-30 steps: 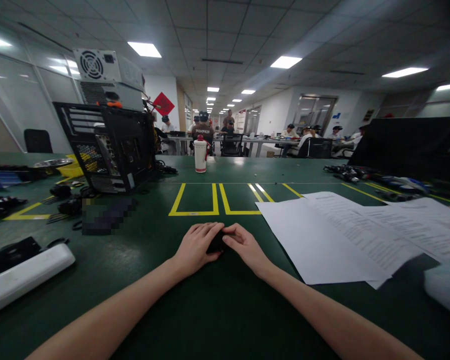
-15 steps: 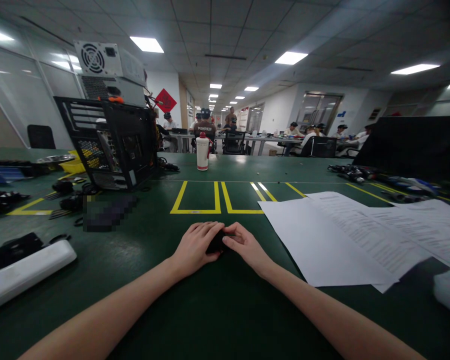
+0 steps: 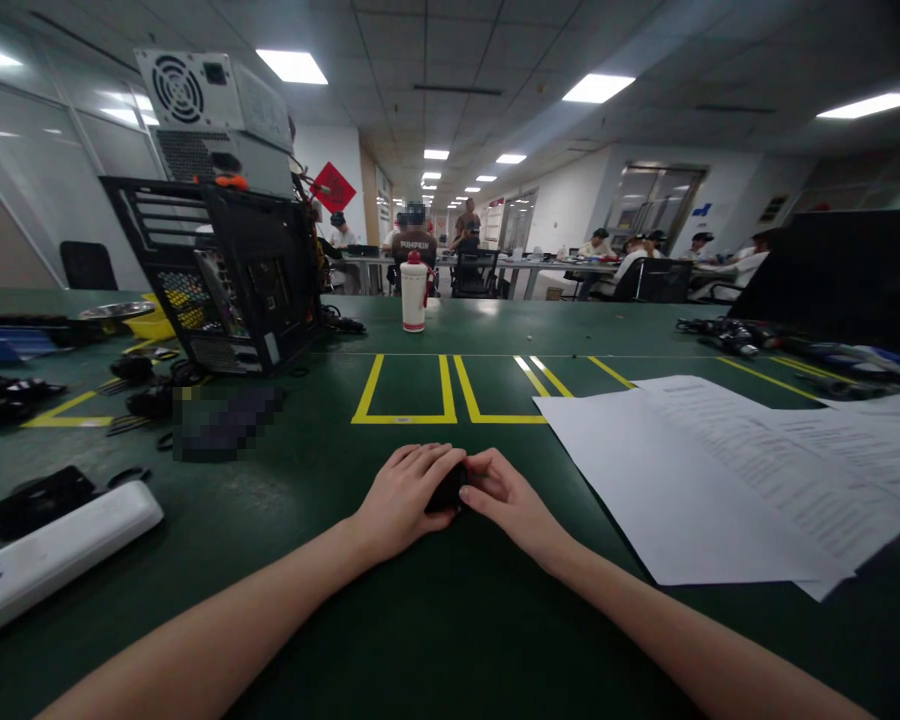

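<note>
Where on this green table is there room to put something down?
Bare: the green table between the forearms, between the long white object and left hand, and inside the yellow tape beyond that hand. Crowded: around the black computer case, the papers at right, and the small black object between left hand and right hand.

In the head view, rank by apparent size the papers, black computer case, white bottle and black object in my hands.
1. Papers
2. Black computer case
Unranked, both far smaller: white bottle and black object; the left hand hides part of the object.
</note>
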Tool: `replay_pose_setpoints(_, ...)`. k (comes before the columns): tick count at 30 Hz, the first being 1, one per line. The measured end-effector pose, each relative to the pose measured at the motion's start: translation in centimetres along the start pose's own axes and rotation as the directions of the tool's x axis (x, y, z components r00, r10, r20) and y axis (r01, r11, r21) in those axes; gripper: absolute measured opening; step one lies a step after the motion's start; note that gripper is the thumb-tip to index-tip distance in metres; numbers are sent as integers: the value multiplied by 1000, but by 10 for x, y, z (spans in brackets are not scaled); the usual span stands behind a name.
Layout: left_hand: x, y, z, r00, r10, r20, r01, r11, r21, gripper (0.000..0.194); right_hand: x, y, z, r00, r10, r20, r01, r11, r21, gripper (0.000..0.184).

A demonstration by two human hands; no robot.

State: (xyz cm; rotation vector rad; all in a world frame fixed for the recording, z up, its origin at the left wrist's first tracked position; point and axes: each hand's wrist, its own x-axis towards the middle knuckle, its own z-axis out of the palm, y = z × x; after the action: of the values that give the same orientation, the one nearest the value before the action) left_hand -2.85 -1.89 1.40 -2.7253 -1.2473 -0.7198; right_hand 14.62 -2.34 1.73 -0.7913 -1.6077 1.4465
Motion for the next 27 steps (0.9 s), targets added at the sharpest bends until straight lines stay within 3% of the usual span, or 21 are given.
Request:
replay_pose_setpoints(3, 1, -2, 1, 1000, -2, 23, 2, 1000, -10, 64, 2, -2, 0, 1000, 16, -25, -17, 1000, -19, 16)
replay_pose_setpoints(10, 4, -7, -1, 997, -13, 73, 15, 999, -31, 65, 8, -4, -3, 987, 151, -49, -153, 987, -52, 27)
replay_pose_setpoints(19, 9, -12, 3, 996, 2, 84, 0, 1000, -24, 63, 10, 2, -5, 996, 55, -69, -62, 993, -104, 22)
replay_pose_setpoints(27, 13, -15, 7, 994, 22, 103, -18, 999, -38, 58, 16, 7, -13, 991, 110, -79, -124, 974, -189, 35)
